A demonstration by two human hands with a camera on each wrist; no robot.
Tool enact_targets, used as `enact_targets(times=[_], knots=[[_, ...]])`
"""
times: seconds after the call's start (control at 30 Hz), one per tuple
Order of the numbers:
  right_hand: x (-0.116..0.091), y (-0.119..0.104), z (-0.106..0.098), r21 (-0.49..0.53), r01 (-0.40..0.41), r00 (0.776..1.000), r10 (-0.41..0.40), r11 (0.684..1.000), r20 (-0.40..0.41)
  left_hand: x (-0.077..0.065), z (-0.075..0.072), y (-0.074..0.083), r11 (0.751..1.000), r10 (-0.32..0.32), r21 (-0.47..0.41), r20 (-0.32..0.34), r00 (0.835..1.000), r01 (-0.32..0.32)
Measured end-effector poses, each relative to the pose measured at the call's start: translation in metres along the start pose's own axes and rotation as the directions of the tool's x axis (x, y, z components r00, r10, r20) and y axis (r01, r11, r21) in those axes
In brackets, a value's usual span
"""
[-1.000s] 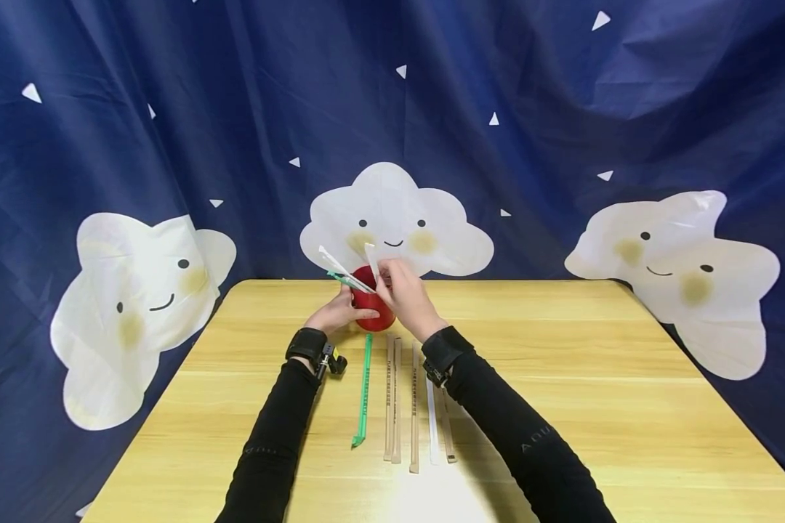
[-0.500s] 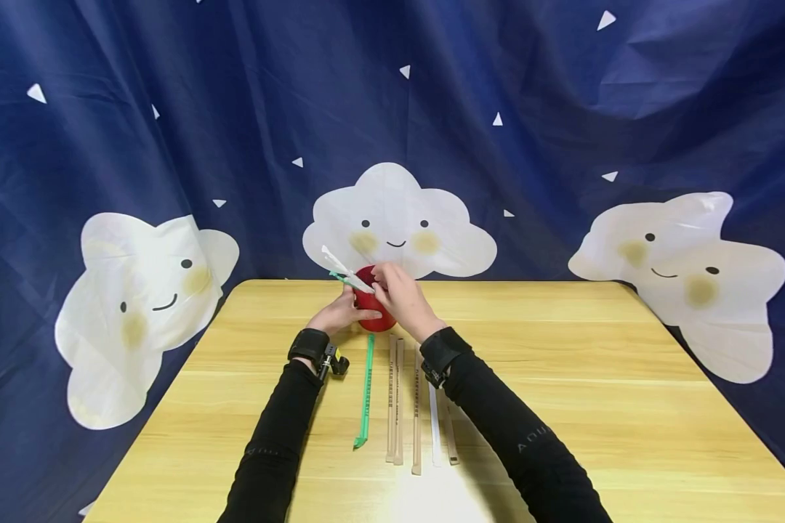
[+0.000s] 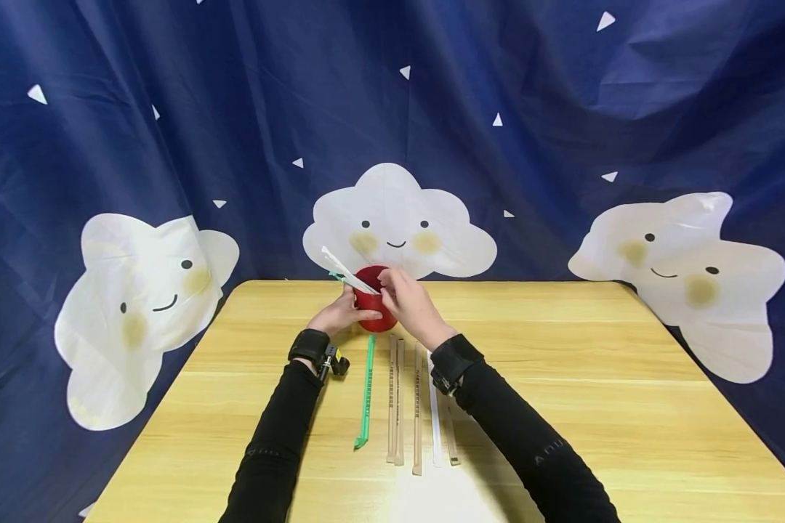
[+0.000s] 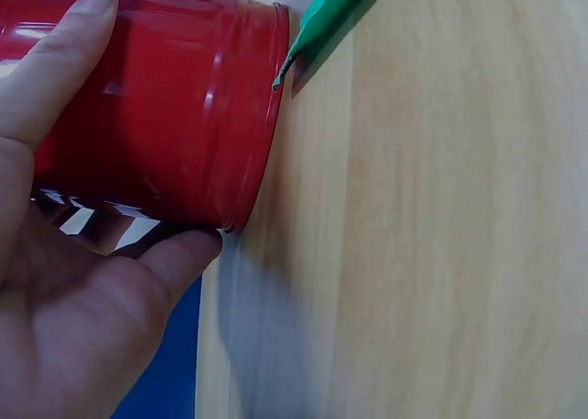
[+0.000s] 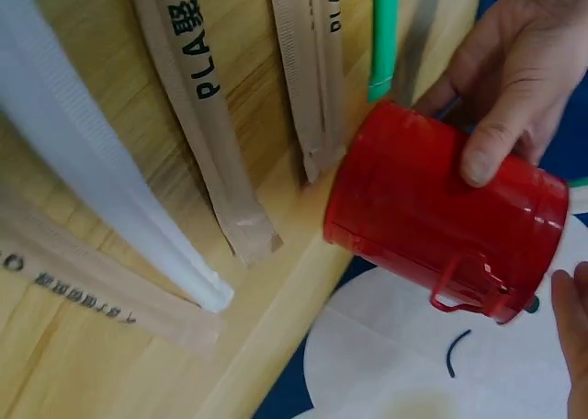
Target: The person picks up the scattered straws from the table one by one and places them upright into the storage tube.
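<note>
A small red bucket (image 3: 378, 318) stands tilted near the table's far edge, a red loop on its side showing in the right wrist view. My left hand (image 3: 337, 314) grips it from the left, thumb across its front; in the left wrist view, the fingers pass behind its wall (image 4: 147, 97). White wrapped straws (image 3: 341, 267) and a green one (image 3: 336, 275) lean out over the bucket's left rim. My right hand (image 3: 411, 301) is at the right rim, thumb and forefinger apart with nothing visible between them. Only a bit of that hand (image 5: 571, 318) enters the right wrist view.
Several wrapped straws lie lengthwise on the wooden table (image 3: 562, 378): a green straw (image 3: 365, 392), brown straws (image 3: 417, 418) printed with dark letters, and a white straw (image 3: 435, 421). My right forearm overlaps some of them. Behind the table hangs a blue curtain (image 3: 530, 87) with clouds.
A second ago my right hand pinched a white straw upright over the bucket. It went down to the rim, that straw dropped from sight there, and the hand shifted slightly right. The left hand stayed put.
</note>
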State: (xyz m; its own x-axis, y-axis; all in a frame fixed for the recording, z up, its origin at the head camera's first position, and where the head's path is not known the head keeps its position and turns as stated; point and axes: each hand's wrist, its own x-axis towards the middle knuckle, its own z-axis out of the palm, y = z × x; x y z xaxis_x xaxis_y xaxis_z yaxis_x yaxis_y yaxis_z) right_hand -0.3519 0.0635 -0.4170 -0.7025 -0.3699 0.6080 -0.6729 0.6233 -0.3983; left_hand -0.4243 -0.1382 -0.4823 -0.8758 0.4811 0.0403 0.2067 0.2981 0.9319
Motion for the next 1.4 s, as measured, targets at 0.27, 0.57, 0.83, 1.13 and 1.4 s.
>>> enact_targets(times=[0.27,0.57,0.83,1.13,1.4], knots=[[-0.022,0.012,-0.024,0.019,-0.021,0.997,0.020,1.000,0.069,-0.001,-0.001,-0.001,1.000,0.004,-0.006,-0.001,1.000,-0.004],[-0.072,0.017,-0.043,-0.046,-0.227,0.940,0.231,0.973,0.250,-0.001,-0.001,-0.002,1.000,0.003,-0.017,-0.001,1.000,-0.003],[-0.115,-0.001,-0.055,-0.245,-0.374,0.821,0.443,0.894,0.360,-0.005,0.003,0.003,1.000,0.006,-0.021,0.014,1.000,-0.005],[-0.141,-0.022,-0.059,-0.286,-0.351,0.817,0.441,0.892,0.371,-0.002,0.003,0.008,0.999,0.017,-0.028,0.013,1.000,-0.016],[-0.148,-0.026,-0.052,-0.332,-0.369,0.818,0.473,0.868,0.328,-0.005,0.001,0.005,1.000,-0.012,-0.021,0.011,1.000,0.012]])
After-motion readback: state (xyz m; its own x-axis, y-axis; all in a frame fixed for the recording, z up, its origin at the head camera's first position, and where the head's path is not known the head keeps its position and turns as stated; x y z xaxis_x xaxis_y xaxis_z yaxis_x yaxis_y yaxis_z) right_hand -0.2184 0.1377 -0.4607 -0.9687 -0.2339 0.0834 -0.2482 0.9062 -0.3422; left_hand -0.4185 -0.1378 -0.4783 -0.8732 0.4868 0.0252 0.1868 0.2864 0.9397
